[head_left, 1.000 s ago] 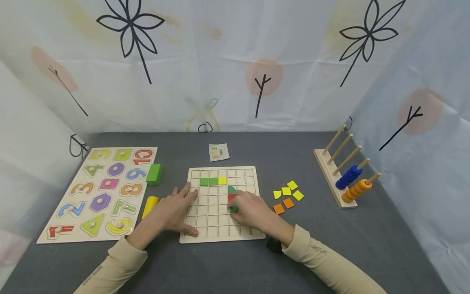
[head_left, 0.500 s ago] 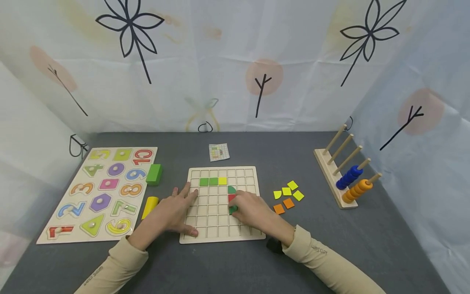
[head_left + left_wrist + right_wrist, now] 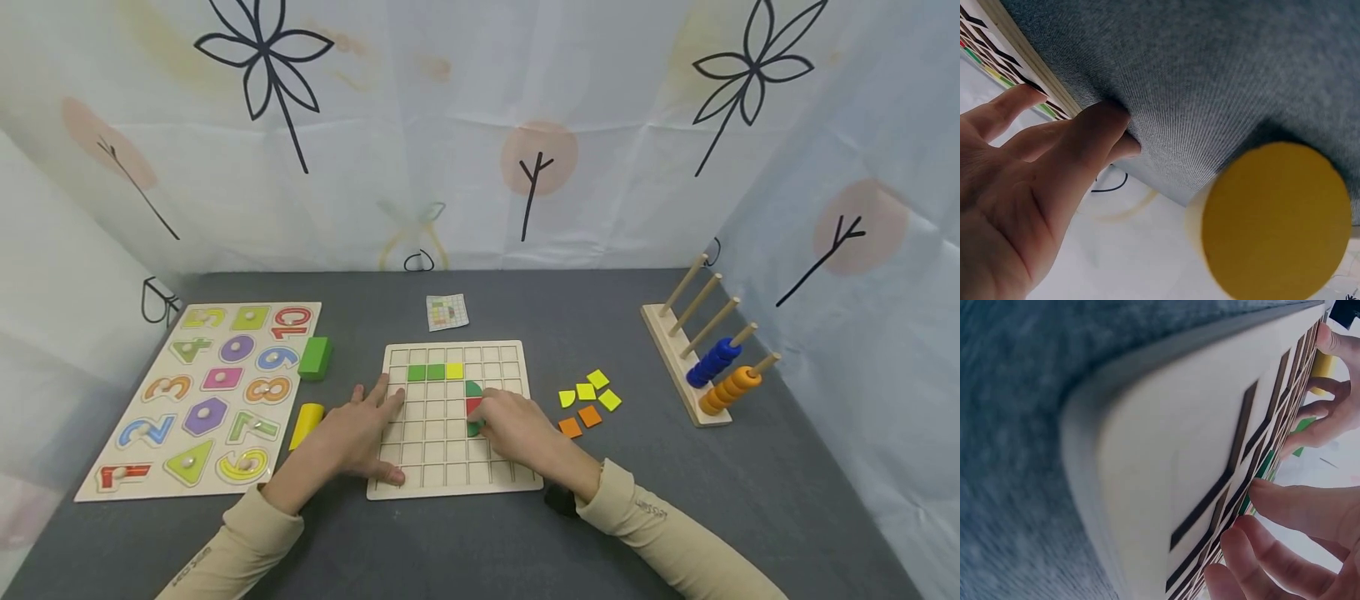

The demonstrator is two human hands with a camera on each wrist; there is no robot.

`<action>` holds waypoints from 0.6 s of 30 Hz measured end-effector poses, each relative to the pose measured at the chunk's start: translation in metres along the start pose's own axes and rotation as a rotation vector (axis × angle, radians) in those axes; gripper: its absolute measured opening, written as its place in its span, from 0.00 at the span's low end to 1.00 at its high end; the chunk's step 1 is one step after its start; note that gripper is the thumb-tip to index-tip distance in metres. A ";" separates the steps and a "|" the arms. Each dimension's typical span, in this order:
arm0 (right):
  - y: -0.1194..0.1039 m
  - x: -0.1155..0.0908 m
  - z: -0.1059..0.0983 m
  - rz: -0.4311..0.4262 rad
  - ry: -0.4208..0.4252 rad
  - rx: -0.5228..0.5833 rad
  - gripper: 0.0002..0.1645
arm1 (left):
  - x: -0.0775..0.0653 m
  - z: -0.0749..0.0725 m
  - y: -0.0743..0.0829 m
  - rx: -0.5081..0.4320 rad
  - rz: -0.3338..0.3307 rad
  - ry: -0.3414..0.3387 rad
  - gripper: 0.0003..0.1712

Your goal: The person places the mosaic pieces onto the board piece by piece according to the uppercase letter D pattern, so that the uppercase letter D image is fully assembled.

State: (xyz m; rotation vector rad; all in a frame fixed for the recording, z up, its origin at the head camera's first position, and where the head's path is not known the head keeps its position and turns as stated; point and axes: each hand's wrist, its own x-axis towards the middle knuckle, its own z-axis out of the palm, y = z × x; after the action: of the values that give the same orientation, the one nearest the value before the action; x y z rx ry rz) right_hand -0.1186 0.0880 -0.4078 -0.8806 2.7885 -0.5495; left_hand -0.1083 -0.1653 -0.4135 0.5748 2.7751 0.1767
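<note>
A light wooden grid board lies at the middle of the table. My left hand rests on its left edge, fingers spread; in the left wrist view, the hand is beside the board's rim. My right hand is over the board's right half, thumb and index fingertips at a green rounded tile, which they partly hide. Above it sit a red tile and another green rounded tile. Two green square tiles and a yellow one form a row farther up.
Several loose yellow tiles and orange tiles lie right of the board. A pattern card is behind it. A number puzzle, green block and yellow cylinder stand left; a bead stacker stands right.
My right index fingertip has shifted slightly upward on the board, between the red tile and the lower green one. My left hand stays in place.
</note>
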 end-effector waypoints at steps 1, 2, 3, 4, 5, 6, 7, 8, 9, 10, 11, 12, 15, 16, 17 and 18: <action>0.000 0.000 0.000 0.004 0.000 0.003 0.15 | 0.000 0.000 0.000 -0.002 0.000 -0.001 0.71; 0.000 0.000 0.000 0.009 0.000 0.006 0.15 | 0.000 0.000 0.000 -0.003 0.000 0.000 0.71; 0.000 -0.001 -0.001 0.013 -0.001 0.011 0.16 | -0.001 0.000 0.001 -0.004 0.001 0.000 0.71; 0.000 -0.001 -0.001 0.017 -0.002 0.016 0.16 | -0.001 0.000 0.001 -0.006 0.000 0.000 0.71; 0.000 -0.001 -0.001 0.021 -0.002 0.020 0.16 | -0.001 0.000 0.001 -0.007 -0.001 0.000 0.71; 0.000 -0.001 -0.001 0.021 -0.003 0.024 0.17 | -0.001 0.000 0.001 -0.009 -0.001 0.001 0.71; -0.001 -0.001 -0.001 0.021 -0.003 0.026 0.16 | -0.001 0.000 0.001 -0.009 -0.002 0.001 0.71; -0.001 0.000 -0.001 0.018 -0.003 0.023 0.16 | -0.001 0.000 0.001 -0.008 -0.003 0.000 0.71; -0.001 0.000 -0.001 0.017 -0.004 0.021 0.16 | -0.001 0.000 0.001 -0.009 -0.003 0.000 0.71; -0.001 0.000 -0.001 0.014 -0.002 0.017 0.15 | -0.001 0.000 0.001 -0.008 -0.004 0.001 0.71; -0.001 0.000 -0.001 0.013 -0.001 0.013 0.15 | -0.001 0.000 0.001 -0.007 -0.002 0.001 0.71; -0.001 0.000 -0.001 0.009 0.001 0.008 0.14 | -0.001 0.000 0.001 -0.007 -0.001 0.002 0.71; -0.001 0.001 0.000 0.012 0.003 0.009 0.14 | -0.001 0.000 0.001 -0.007 0.005 0.004 0.70; -0.001 0.001 0.000 0.012 0.003 0.011 0.14 | -0.001 0.000 0.001 -0.008 0.006 0.004 0.70; -0.001 0.001 0.000 0.014 0.002 0.013 0.14 | -0.001 0.000 0.001 -0.009 0.007 0.004 0.70; -0.001 0.001 0.000 0.013 0.003 0.013 0.14 | -0.001 0.000 0.001 -0.010 0.006 0.003 0.70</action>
State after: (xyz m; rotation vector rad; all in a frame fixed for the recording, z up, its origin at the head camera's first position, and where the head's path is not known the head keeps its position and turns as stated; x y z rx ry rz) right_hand -0.1193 0.0868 -0.4076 -0.8594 2.7878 -0.5672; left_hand -0.1076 -0.1651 -0.4128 0.5813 2.7742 0.1927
